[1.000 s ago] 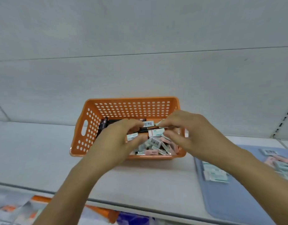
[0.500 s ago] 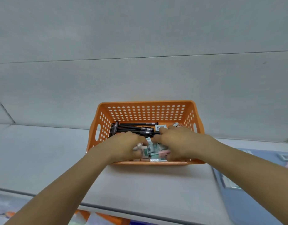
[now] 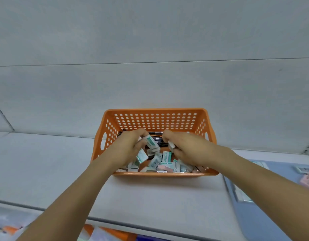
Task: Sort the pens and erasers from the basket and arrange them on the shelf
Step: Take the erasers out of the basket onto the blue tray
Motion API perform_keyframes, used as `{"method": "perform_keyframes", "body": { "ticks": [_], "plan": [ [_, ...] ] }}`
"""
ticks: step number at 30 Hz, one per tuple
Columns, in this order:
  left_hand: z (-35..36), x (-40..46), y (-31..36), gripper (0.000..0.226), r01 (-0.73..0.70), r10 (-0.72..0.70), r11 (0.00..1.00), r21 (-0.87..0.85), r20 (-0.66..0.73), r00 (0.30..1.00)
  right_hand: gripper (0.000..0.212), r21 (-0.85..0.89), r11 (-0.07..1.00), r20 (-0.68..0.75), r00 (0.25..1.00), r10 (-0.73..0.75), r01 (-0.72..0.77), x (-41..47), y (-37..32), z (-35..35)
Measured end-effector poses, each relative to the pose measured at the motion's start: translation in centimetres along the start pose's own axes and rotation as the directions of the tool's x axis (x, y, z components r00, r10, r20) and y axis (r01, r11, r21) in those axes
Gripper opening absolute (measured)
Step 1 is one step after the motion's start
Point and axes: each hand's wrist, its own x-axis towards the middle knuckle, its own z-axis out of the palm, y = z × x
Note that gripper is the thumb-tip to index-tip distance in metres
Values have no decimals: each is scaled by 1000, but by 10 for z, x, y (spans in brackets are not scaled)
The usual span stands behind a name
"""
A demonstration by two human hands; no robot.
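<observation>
Both hands reach into the orange basket [image 3: 155, 117] on the white shelf [image 3: 45, 162]. The left hand [image 3: 127, 146] curls round a green-and-white eraser [image 3: 151, 140]; the right hand [image 3: 186, 146] pinches another eraser [image 3: 171, 145]. Loose erasers [image 3: 165, 162] fill the basket's near half, black pens [image 3: 156, 138] lie behind the hands. A blue mat [image 3: 272, 206] with more erasers [image 3: 306, 180] lies right.
</observation>
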Motion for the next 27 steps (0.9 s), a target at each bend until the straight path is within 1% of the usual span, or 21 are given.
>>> {"method": "perform_keyframes", "body": {
  "ticks": [1, 3, 5, 7, 9, 12, 14, 15, 17, 19, 21, 24, 27],
  "plan": [
    [-1, -3, 3, 13, 30, -33, 997, -73, -41, 999, 27, 103, 994, -12, 999, 31, -29, -2, 1, -4],
    [-3, -10, 10, 15, 55, -83, 973, -224, -117, 990, 29, 323, 945, -56, 995, 84, -61, -7, 1, -11],
    [-2, -19, 21, 14, 47, -117, 927, -372, -167, 979, 30, 481, 875, -121, 985, 125, -52, -15, 0, -19],
    [1, -27, 34, 13, 23, -128, 883, -469, -193, 973, 30, 627, 778, -147, 976, 163, -35, -27, -2, -26],
    [5, -33, 49, 13, -11, -115, 841, -542, -198, 973, 28, 740, 673, -160, 967, 198, -16, -45, -1, -35],
    [13, -38, 78, 14, -74, -64, 790, -609, -202, 977, 25, 829, 559, -182, 949, 258, 8, -77, 9, -48],
    [22, -39, 101, 15, -119, -6, 780, -614, -199, 980, 24, 868, 496, -167, 935, 314, -12, -104, 21, -55],
    [28, -40, 114, 15, -139, 27, 774, -618, -187, 982, 24, 876, 483, -160, 928, 337, -24, -118, 29, -58],
    [41, -42, 138, 15, -184, 110, 766, -615, -157, 982, 23, 869, 488, -127, 914, 384, -84, -147, 47, -62],
    [58, -43, 160, 13, -222, 192, 769, -599, -114, 975, 22, 850, 496, -72, 894, 441, -176, -173, 65, -63],
    [76, -44, 178, 12, -236, 236, 788, -569, -74, 969, 22, 834, 485, -10, 873, 488, -262, -196, 81, -58],
    [101, -46, 193, 15, -180, 224, 814, -552, 12, 975, 24, 784, 489, 101, 855, 509, -383, -224, 97, -40],
    [121, -49, 195, 16, -8, 119, 780, -626, 136, 984, 25, 740, 504, 144, 836, 529, -446, -242, 102, -17]
  ]
}}
